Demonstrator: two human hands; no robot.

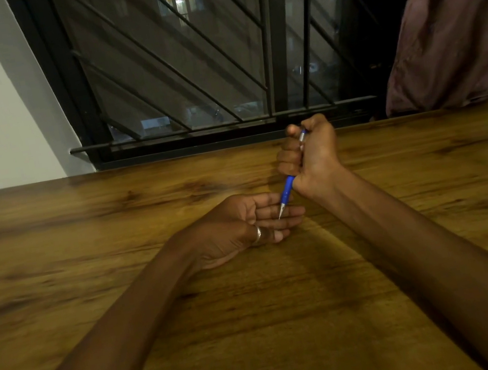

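The pen (288, 191) is gripped in the fist of the right hand (312, 156), with the fingers curled round the barrel and the thumb laid over its top end. It is held steeply, tip down, and only the blue sleeve and the silver tip are left showing below the fist. The tip is aimed at the fingers of the left hand (237, 228), which is laid palm up and relaxed on the table (81, 230), with nothing held in it. A ring (258, 235) is worn on its thumb. Whether the tip touches those fingers or stops just above them cannot be told.

The pen is kept close to the middle of the table's far edge, beyond which a barred window (182, 65) and a curtain (454, 33) are seen.

Little fine control is likely given by a fist grip, so the skin could be pricked if the thumb is pressed hard. Anything pushed out of the tip could be missed by the flat fingers and lost against the grained wood.
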